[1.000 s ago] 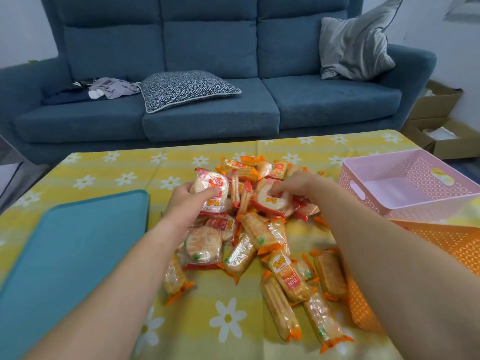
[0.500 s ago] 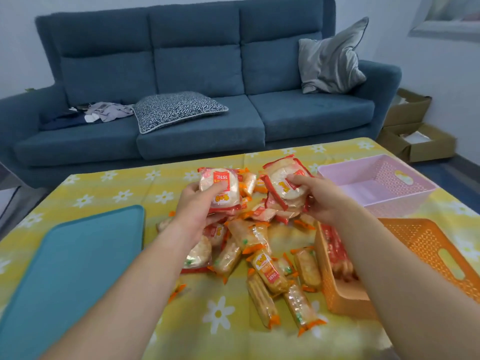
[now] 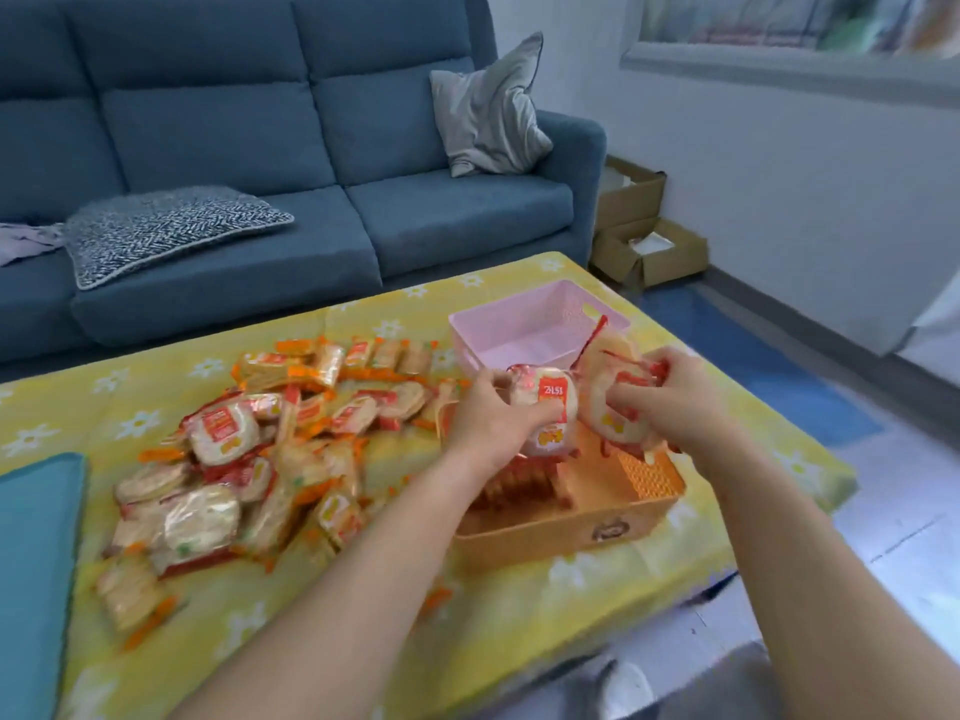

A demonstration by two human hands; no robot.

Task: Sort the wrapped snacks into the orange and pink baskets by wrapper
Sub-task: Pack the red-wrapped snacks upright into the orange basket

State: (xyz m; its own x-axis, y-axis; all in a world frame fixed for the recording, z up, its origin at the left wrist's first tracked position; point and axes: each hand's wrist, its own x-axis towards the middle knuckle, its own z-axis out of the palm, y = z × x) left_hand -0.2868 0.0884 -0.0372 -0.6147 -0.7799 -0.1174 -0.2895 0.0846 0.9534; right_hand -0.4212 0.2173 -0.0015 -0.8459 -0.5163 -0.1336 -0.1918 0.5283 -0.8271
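Two round red-wrapped snacks are up in the air right over the orange basket (image 3: 566, 527), which sits near the worktop's right edge. The left hand (image 3: 491, 423) is closed around one red-label pack (image 3: 545, 413), and the right hand (image 3: 675, 402) is clamped on another pack (image 3: 610, 392), maybe a couple bunched together; it's too blurry to count. The pink basket (image 3: 519, 324) is just behind, toward the far right corner, and looks empty from here. The orange one already has some red packs stacked inside.

The main risk, I'd say: both hands are nearly touching each other over the gap between the two baskets, so a sloppy release could send a pack into the pink one or bounce it off the orange rim onto the yellow cloth (image 3: 519, 615). The crinkly wrappers are slippery too.

The big unsorted pile (image 3: 270, 449) fills the middle of the worktop, with a teal tray (image 3: 31, 563) at the left edge.

Both forearms reach forward and angle right, wrists bent down, fingers curled around the packs.
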